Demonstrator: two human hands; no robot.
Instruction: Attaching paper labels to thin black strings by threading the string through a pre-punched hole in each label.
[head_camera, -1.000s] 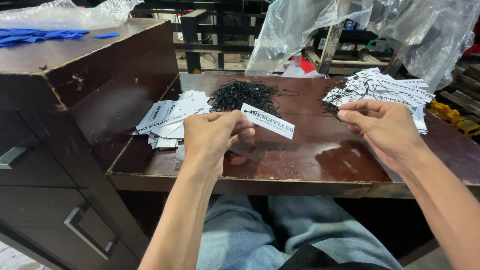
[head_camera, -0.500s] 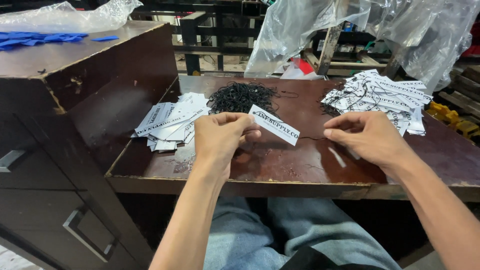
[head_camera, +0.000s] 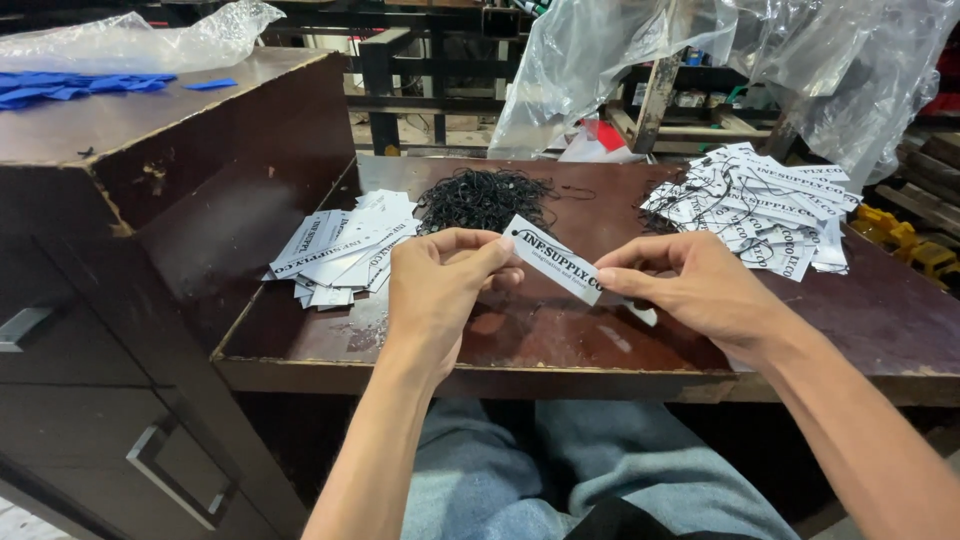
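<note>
My left hand (head_camera: 438, 285) pinches the upper end of a white printed paper tag (head_camera: 553, 260) above the brown table (head_camera: 560, 345). My right hand (head_camera: 690, 290) grips the tag's lower end with fingertips pressed together. The tag hangs tilted between both hands over the table's front middle. A heap of thin black string loops (head_camera: 482, 198) lies just beyond my left hand. A stack of plain tags (head_camera: 340, 250) sits to the left of it. A spread pile of tags with strings attached (head_camera: 760, 205) lies at the right rear.
A tall dark wooden cabinet (head_camera: 150, 200) with drawer handles stands at left, blue cloth pieces (head_camera: 60, 88) and a clear bag on top. Clear plastic sheeting (head_camera: 640, 60) hangs behind the table. Yellow objects (head_camera: 900, 240) lie at far right. My jeans-clad legs are under the table edge.
My right hand has come in from the strung tag pile at right and taken hold of the tag's lower end. The left hand stayed in place holding the tag.
</note>
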